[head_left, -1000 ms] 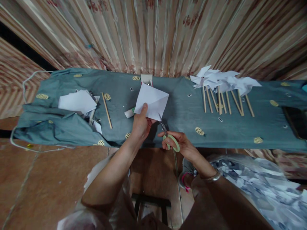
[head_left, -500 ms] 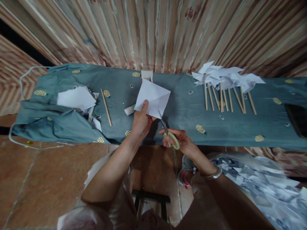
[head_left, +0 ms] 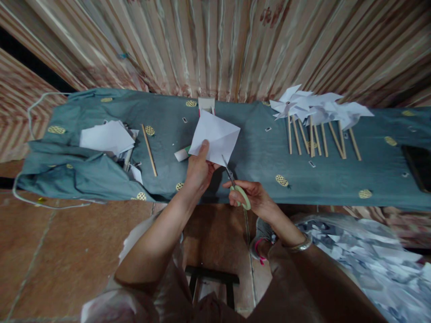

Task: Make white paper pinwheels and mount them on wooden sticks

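A white square sheet of paper point(head_left: 217, 134) with a crease across it is pinched in my left hand point(head_left: 200, 170), thumb on top and fingers underneath. My right hand point(head_left: 251, 195) grips a pair of scissors point(head_left: 245, 201) by its pale green handles. The scissor blades reach over the paper's lower right corner, and their tips lie on the sheet. Behind the paper, a small open box point(head_left: 206, 104) is partly hidden. Just left of the sheet lies a small white and green roll-like item point(head_left: 182, 154), whose kind I cannot make out.
On the green cloth-covered table point(head_left: 249, 148), a wooden stick point(head_left: 148, 150) lies beside a stack of white paper point(head_left: 106, 138) at left. Several paper pinwheels point(head_left: 316, 107) on sticks lie at right, near a dark phone point(head_left: 417, 166). A bag of paper pieces point(head_left: 367, 260) stands lower right.
Hands, paper and scissors stay almost in the same place. The scissor handles look very slightly closer together; otherwise only a tiny shift of the view shows.
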Demonstrator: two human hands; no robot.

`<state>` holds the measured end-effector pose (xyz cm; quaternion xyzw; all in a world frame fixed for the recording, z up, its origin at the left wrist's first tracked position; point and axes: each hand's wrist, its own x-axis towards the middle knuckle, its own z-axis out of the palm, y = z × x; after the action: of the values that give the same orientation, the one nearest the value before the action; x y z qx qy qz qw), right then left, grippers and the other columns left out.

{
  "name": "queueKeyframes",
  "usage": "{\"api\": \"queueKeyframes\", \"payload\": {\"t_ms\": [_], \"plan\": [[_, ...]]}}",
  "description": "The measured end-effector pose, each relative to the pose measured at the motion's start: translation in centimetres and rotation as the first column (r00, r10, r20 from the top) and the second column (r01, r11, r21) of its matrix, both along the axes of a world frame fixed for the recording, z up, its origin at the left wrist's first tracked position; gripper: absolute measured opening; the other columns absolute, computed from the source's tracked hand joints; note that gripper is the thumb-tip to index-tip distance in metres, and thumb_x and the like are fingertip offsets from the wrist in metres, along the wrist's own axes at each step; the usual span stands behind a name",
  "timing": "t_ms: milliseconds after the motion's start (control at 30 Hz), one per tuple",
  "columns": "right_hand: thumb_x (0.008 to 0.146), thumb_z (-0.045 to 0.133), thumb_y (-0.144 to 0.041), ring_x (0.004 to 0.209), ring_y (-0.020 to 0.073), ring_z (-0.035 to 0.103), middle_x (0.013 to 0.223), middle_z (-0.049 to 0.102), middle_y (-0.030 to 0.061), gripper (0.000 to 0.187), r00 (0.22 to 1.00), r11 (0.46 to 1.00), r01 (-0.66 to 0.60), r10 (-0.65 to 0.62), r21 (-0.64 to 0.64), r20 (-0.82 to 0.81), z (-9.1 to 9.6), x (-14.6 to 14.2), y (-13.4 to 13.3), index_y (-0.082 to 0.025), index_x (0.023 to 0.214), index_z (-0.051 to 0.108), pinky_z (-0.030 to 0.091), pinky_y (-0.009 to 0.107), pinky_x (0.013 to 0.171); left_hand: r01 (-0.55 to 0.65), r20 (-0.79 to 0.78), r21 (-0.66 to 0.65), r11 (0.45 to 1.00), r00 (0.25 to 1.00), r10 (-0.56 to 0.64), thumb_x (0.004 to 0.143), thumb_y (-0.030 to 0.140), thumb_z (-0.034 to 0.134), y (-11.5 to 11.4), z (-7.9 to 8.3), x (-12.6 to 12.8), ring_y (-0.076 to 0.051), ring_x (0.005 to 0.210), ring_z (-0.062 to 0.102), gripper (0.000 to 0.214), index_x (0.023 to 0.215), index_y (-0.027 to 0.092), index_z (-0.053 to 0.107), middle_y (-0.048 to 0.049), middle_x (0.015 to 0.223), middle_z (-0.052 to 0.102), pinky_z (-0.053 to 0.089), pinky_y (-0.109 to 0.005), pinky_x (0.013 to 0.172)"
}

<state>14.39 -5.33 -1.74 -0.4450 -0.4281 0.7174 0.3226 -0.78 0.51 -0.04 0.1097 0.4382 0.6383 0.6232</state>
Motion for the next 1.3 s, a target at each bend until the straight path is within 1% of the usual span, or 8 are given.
{"api": "queueKeyframes", "payload": {"t_ms": [133,267,433,567,700,933,1133,1300], "plan": [[0.063,0.084,-0.049,0.051,0.0089,0.055,0.056,0.063,-0.0039,0.038,1.0,1.0,0.011,-0.011,-0.001,0.004,0.1,0.0,0.0,-0.021,0.088,0.076,0.045,0.025,0.051,0.0,0.013,0.006,1.0,1.0,0.0,0.088,0.027,0.067,0.0,0.1,0.0,-0.009,0.06,0.065,0.011,0.089,0.018,0.063,0.0009,0.071,0.07,0.054,-0.019,0.064],[0.062,0.085,-0.047,0.049,0.0081,0.054,0.054,0.062,-0.0045,0.037,1.0,1.0,0.023,-0.023,-0.011,-0.005,0.2,-0.1,0.0,-0.021,0.087,0.076,0.044,0.023,0.049,-0.006,0.006,-0.026,1.0,1.0,0.007,0.089,0.026,0.066,0.0,0.4,0.0,-0.01,0.064,0.067,0.008,0.091,0.019,0.063,0.0005,0.077,0.072,0.056,-0.023,0.071],[0.061,0.086,-0.042,0.05,0.0085,0.054,0.056,0.062,-0.0042,0.034,0.999,0.998,0.031,-0.033,-0.047,-0.032,0.2,-0.1,-0.1,-0.021,0.086,0.076,0.045,0.024,0.05,-0.013,-0.005,-0.011,1.0,1.0,0.013,0.09,0.025,0.063,0.0,0.2,0.0,-0.011,0.071,0.068,0.006,0.093,0.02,0.063,-0.0004,0.081,0.073,0.056,-0.023,0.074],[0.06,0.088,-0.039,0.05,0.0085,0.055,0.055,0.062,-0.004,0.033,0.999,0.997,0.034,-0.035,-0.066,-0.023,0.3,-0.2,-0.1,-0.021,0.085,0.076,0.045,0.024,0.049,-0.007,0.008,0.003,1.0,1.0,0.007,0.091,0.024,0.062,0.0,0.0,-0.1,-0.012,0.069,0.068,0.006,0.092,0.019,0.063,-0.0003,0.081,0.073,0.057,-0.025,0.075],[0.059,0.088,-0.041,0.05,0.0077,0.055,0.055,0.062,-0.0046,0.036,0.999,0.997,0.032,-0.033,-0.073,-0.013,0.0,-0.2,0.0,-0.02,0.084,0.075,0.046,0.023,0.049,-0.002,0.013,0.031,1.0,1.0,0.002,0.089,0.026,0.065,0.0,-0.1,-0.1,-0.013,0.073,0.07,0.011,0.096,0.017,0.063,-0.0013,0.084,0.074,0.057,-0.027,0.078],[0.061,0.085,-0.051,0.05,0.0067,0.054,0.055,0.062,-0.0048,0.044,1.0,1.0,-0.002,0.002,-0.024,0.006,-0.6,0.0,0.1,-0.018,0.089,0.073,0.044,0.022,0.048,0.037,-0.053,0.047,0.998,0.998,-0.035,0.083,0.032,0.071,-0.2,-0.6,-0.1,-0.014,0.07,0.068,0.022,0.096,0.017,0.062,-0.0012,0.08,0.072,0.056,-0.027,0.071],[0.063,0.084,-0.051,0.05,0.0074,0.053,0.056,0.06,-0.0044,0.044,1.0,1.0,-0.008,0.008,0.005,0.03,-0.3,0.0,0.1,-0.017,0.09,0.073,0.045,0.023,0.049,0.092,-0.059,0.036,0.995,0.994,-0.09,0.085,0.033,0.067,-0.5,-0.7,0.1,-0.017,0.073,0.067,0.017,0.092,0.018,0.063,-0.0044,0.077,0.071,0.052,-0.025,0.061],[0.063,0.085,-0.049,0.051,0.0068,0.053,0.056,0.059,-0.0051,0.043,0.999,1.0,-0.011,0.01,0.012,0.05,0.0,-0.1,0.1,-0.017,0.09,0.072,0.044,0.022,0.049,0.071,-0.056,0.038,0.997,0.996,-0.069,0.084,0.032,0.069,-0.5,-0.7,0.1,-0.019,0.075,0.067,0.02,0.094,0.016,0.063,-0.006,0.079,0.071,0.052,-0.026,0.062]]}}
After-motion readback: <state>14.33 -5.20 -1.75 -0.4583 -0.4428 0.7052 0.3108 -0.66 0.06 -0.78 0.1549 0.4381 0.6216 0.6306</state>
